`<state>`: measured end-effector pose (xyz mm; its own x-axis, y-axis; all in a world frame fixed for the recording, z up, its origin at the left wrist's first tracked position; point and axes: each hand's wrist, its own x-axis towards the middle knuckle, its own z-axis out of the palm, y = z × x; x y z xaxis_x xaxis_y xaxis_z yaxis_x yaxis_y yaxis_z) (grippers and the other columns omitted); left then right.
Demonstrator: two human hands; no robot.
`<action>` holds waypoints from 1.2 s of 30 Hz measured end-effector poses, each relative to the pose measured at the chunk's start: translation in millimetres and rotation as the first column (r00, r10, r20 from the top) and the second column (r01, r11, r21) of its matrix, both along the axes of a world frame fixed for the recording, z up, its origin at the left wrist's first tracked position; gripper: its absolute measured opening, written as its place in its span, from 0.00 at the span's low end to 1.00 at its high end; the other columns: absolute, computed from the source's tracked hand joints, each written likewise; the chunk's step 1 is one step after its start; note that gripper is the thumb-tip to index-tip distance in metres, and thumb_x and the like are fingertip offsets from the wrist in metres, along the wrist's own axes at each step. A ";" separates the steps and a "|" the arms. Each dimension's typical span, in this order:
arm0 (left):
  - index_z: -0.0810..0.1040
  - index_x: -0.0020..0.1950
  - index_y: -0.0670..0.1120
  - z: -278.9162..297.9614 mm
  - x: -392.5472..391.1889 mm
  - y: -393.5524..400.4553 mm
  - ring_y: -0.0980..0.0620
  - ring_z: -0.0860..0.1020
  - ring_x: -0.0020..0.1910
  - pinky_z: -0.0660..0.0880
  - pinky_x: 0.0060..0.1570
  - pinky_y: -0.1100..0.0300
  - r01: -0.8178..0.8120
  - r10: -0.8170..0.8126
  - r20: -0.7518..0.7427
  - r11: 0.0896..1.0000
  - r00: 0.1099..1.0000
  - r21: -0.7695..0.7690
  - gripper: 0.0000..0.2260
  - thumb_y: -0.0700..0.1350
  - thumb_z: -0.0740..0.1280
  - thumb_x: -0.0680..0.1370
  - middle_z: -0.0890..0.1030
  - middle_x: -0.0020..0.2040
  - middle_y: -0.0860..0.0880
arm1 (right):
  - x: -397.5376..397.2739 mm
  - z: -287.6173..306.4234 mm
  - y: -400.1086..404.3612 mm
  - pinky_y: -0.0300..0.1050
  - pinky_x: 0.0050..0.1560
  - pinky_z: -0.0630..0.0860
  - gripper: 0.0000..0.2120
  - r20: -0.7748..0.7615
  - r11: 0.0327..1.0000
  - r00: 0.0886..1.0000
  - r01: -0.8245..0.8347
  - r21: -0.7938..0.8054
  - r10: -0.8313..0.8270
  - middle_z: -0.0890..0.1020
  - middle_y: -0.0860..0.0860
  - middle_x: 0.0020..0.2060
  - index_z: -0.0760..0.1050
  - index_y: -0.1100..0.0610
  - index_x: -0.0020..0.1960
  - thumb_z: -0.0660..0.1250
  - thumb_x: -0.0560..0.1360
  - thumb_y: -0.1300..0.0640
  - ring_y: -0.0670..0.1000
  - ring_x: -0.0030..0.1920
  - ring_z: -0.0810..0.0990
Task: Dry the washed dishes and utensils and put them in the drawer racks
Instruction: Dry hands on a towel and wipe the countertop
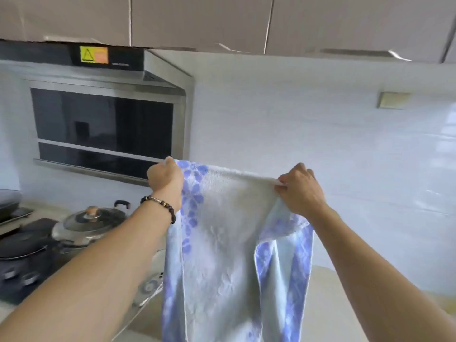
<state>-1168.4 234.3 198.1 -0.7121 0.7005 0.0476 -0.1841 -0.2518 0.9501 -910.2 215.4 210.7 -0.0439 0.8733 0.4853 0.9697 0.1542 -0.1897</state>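
At centre frame, the left hand (165,180) and the right hand (299,191), set apart at equal height, each grip one end of the top edge of a pale blue terry towel with purple flower bands (222,243), which hangs down to the bottom edge. At lower left, a steel pot with a glass lid (90,224) sits on the black hob (22,272). Beyond, a steel and black-glass range hood (103,127) fills the upper left, against the white tiled wall (296,119).

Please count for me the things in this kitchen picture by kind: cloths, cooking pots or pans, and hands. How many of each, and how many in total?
Cloths: 1, the pale blue towel with purple flower bands, held up by the left hand and right hand.
Pots or pans: 3, a lidded steel pot, a black lidded pan, a dark pan.
Hands: 2.
Total: 6.
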 end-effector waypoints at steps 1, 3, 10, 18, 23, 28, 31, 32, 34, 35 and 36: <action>0.67 0.35 0.43 -5.3 17.2 11.4 0.51 0.68 0.31 0.66 0.33 0.60 0.042 -0.042 0.007 0.999 0.999 -0.007 0.17 0.45 0.61 0.83 0.70 0.34 0.49 | 16.0 -4.8 6.5 0.51 0.60 0.70 0.11 0.076 0.998 0.995 0.065 0.009 -0.066 0.71 0.56 0.60 0.82 0.54 0.56 0.62 0.82 0.53 0.61 0.64 0.70; 0.68 0.35 0.43 -18.8 59.1 41.5 0.52 0.68 0.30 0.68 0.37 0.60 0.125 -0.125 0.006 0.992 0.992 -0.018 0.16 0.45 0.61 0.83 0.70 0.33 0.49 | 53.9 -14.6 22.3 0.52 0.59 0.68 0.10 0.165 0.983 0.969 0.185 0.008 -0.183 0.75 0.56 0.56 0.79 0.55 0.50 0.60 0.82 0.53 0.61 0.61 0.74; 0.69 0.42 0.46 -42.4 159.9 125.3 0.52 0.64 0.33 0.64 0.35 0.59 0.342 -0.336 -0.129 0.939 0.933 0.033 0.10 0.45 0.63 0.83 0.66 0.36 0.50 | 153.3 -21.2 88.3 0.50 0.44 0.64 0.10 -0.202 0.959 0.958 0.236 0.156 -0.202 0.81 0.60 0.47 0.71 0.59 0.57 0.59 0.77 0.66 0.62 0.48 0.73; 0.70 0.51 0.44 -86.1 209.4 121.8 0.52 0.69 0.35 0.68 0.29 0.68 0.340 -0.310 -0.394 0.941 0.865 0.005 0.04 0.44 0.61 0.84 0.70 0.38 0.52 | 211.9 -42.8 75.3 0.45 0.44 0.69 0.15 -0.296 0.981 0.946 0.081 -0.174 -0.130 0.78 0.53 0.50 0.73 0.57 0.63 0.55 0.80 0.66 0.55 0.50 0.74; 0.70 0.59 0.42 -176.9 195.8 70.3 0.41 0.74 0.46 0.68 0.44 0.53 0.227 -0.366 -0.600 0.928 0.712 -0.296 0.09 0.47 0.58 0.84 0.77 0.47 0.43 | 219.1 -124.8 35.5 0.46 0.52 0.74 0.14 -0.190 0.825 0.977 -0.026 -0.564 -0.100 0.82 0.52 0.51 0.78 0.50 0.58 0.58 0.80 0.63 0.53 0.50 0.79; 0.71 0.61 0.40 -251.9 178.9 26.6 0.36 0.76 0.52 0.71 0.47 0.50 0.120 -0.567 -0.619 0.783 0.544 -0.611 0.12 0.46 0.56 0.83 0.78 0.55 0.38 | 206.2 -208.5 -0.8 0.48 0.46 0.74 0.10 -0.273 0.558 0.950 -0.148 -0.817 -0.149 0.80 0.50 0.41 0.80 0.52 0.42 0.62 0.75 0.61 0.51 0.42 0.77; 0.71 0.62 0.40 -279.9 174.8 20.3 0.36 0.76 0.53 0.72 0.49 0.49 0.061 -0.574 -0.605 0.751 0.552 -0.657 0.12 0.46 0.57 0.82 0.77 0.57 0.38 | 197.8 -248.0 3.3 0.45 0.42 0.67 0.09 -0.294 0.607 0.939 -0.131 -0.783 -0.177 0.76 0.49 0.36 0.78 0.54 0.40 0.61 0.74 0.61 0.51 0.40 0.72; 0.69 0.62 0.40 -285.3 176.4 22.1 0.36 0.76 0.53 0.73 0.49 0.48 0.059 -0.572 -0.604 0.751 0.555 -0.657 0.13 0.46 0.58 0.82 0.77 0.57 0.38 | 196.5 -259.3 8.1 0.44 0.43 0.68 0.08 -0.268 0.664 0.946 -0.083 -0.743 -0.181 0.77 0.49 0.39 0.79 0.54 0.44 0.61 0.75 0.61 0.52 0.42 0.74; 0.65 0.65 0.41 -313.6 179.5 23.9 0.35 0.74 0.60 0.72 0.55 0.47 0.061 -0.635 -0.575 0.697 0.515 -0.715 0.16 0.48 0.60 0.81 0.74 0.63 0.37 | 191.2 -296.6 17.2 0.45 0.47 0.70 0.12 -0.151 0.752 0.965 0.064 -0.656 -0.213 0.79 0.52 0.51 0.76 0.53 0.60 0.62 0.78 0.58 0.56 0.51 0.77; 0.64 0.67 0.42 -330.8 180.7 23.7 0.36 0.70 0.66 0.69 0.61 0.45 0.034 -0.691 -0.582 0.656 0.428 -0.754 0.19 0.50 0.61 0.81 0.70 0.69 0.37 | 187.7 -316.3 16.3 0.48 0.54 0.72 0.18 -0.076 0.766 0.970 0.133 -0.629 -0.232 0.78 0.55 0.59 0.70 0.52 0.69 0.62 0.79 0.55 0.59 0.58 0.76; 0.63 0.70 0.45 -350.8 182.1 20.9 0.37 0.64 0.73 0.64 0.66 0.43 -0.011 -0.743 -0.601 0.626 0.294 -0.780 0.22 0.53 0.61 0.80 0.64 0.74 0.39 | 182.7 -338.1 12.9 0.53 0.62 0.70 0.25 -0.005 0.748 0.973 0.174 -0.640 -0.231 0.73 0.57 0.67 0.62 0.50 0.76 0.62 0.80 0.51 0.60 0.65 0.73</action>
<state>-986.3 255.2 -152.7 -0.1716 0.9790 -0.1098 0.8567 0.2033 0.4740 -727.5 228.3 -127.4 0.1830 0.9654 -0.1858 0.9417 -0.2265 -0.2489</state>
